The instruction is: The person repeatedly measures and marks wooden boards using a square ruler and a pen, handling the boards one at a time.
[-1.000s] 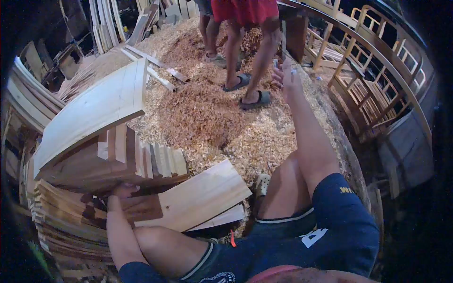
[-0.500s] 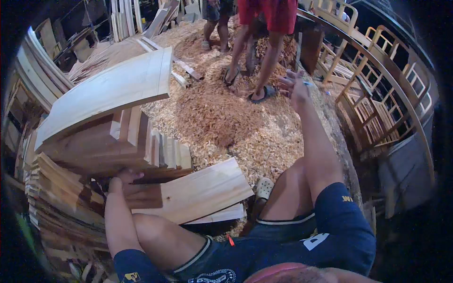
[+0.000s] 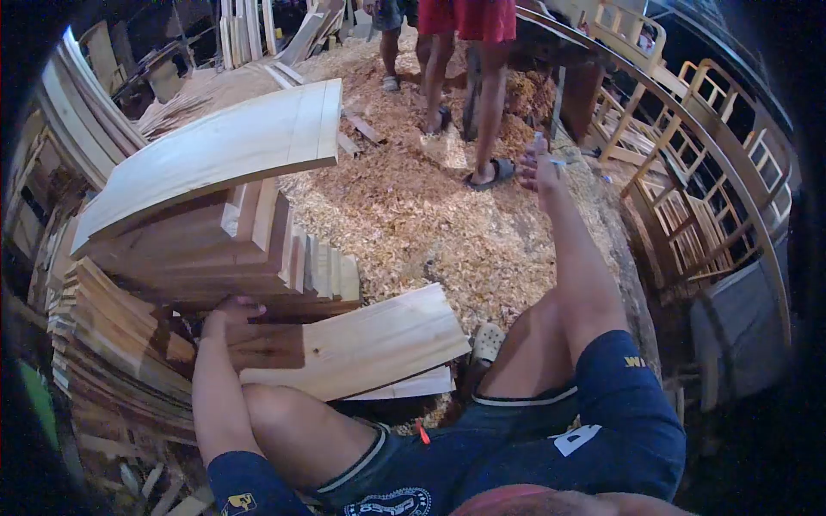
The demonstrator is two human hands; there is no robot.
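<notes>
My left hand [image 3: 232, 313] rests low at the left, beside the dark, shaded end of a pale board [image 3: 387, 335]. Its visible fingers are stretched out and hold nothing that I can see. A stack of thick cut boards [image 3: 189, 245] rises just beyond it, topped by a wide, curved pale panel [image 3: 215, 155]. My right hand [image 3: 540, 172] is raised out in front with the arm extended. Between its fingers sits a thin pen [image 3: 557, 162], white and blue; its exact kind is hard to make out. The right fingers are partly stretched.
Wood shavings [image 3: 413, 215] cover the floor ahead. Two people stand at the back, one in red shorts [image 3: 469, 21]. Wooden frames with slats [image 3: 688, 206] stand at the right behind a long curved rail [image 3: 731, 133]. More stacked boards [image 3: 120, 344] lie at the left.
The view has shifted slightly, so the boards appear farther right. The person in red shorts has shifted their legs. My right fingers are drawn closer together; my left hand stays by the boards.
</notes>
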